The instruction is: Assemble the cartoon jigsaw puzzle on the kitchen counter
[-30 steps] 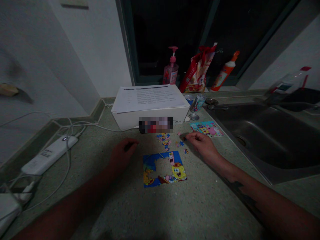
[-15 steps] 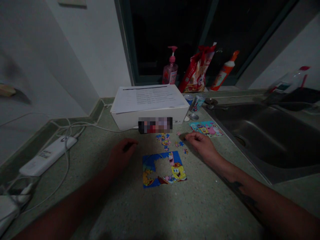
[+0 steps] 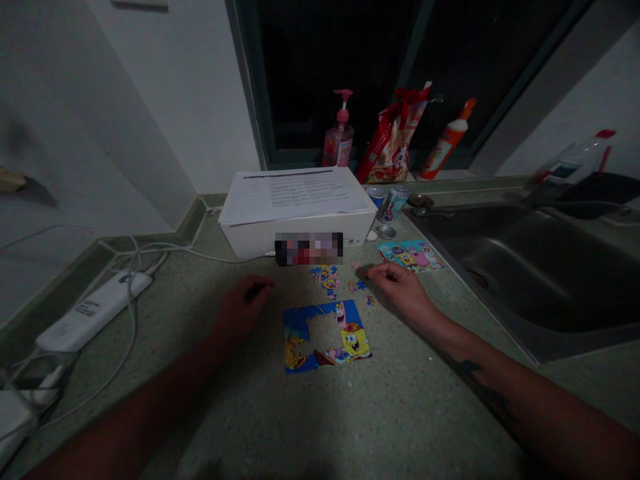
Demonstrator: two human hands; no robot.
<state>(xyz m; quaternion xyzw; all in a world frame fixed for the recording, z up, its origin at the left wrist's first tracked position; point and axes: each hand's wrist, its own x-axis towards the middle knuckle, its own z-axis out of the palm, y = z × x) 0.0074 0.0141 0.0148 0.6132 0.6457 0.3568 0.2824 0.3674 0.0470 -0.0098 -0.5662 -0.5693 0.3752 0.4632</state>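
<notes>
A partly assembled jigsaw puzzle (image 3: 356, 339) lies on the counter between my hands, its blue border joined around an open middle that shows bare counter. Loose puzzle pieces (image 3: 327, 277) are heaped just beyond it, with several more scattered toward my right hand (image 3: 403, 290). The thumb and fingers of that hand pinch a small dark, reddish puzzle piece (image 3: 367, 274) right of the heap. To the left of the puzzle, my left hand (image 3: 244, 305) rests with its fingers curled in and thumb near the index finger; I see nothing in it.
A white box (image 3: 250, 239) topped with printed paper (image 3: 300, 197) stands behind the pieces. A cartoon picture card (image 3: 413, 256) and cans (image 3: 393, 204) are near the metal sink (image 3: 505, 267). At left lies a white power strip (image 3: 95, 310) with cables.
The view has shifted very slightly. Both hands stay nearly in place; a bit more of the piece at my right fingertips shows now.
</notes>
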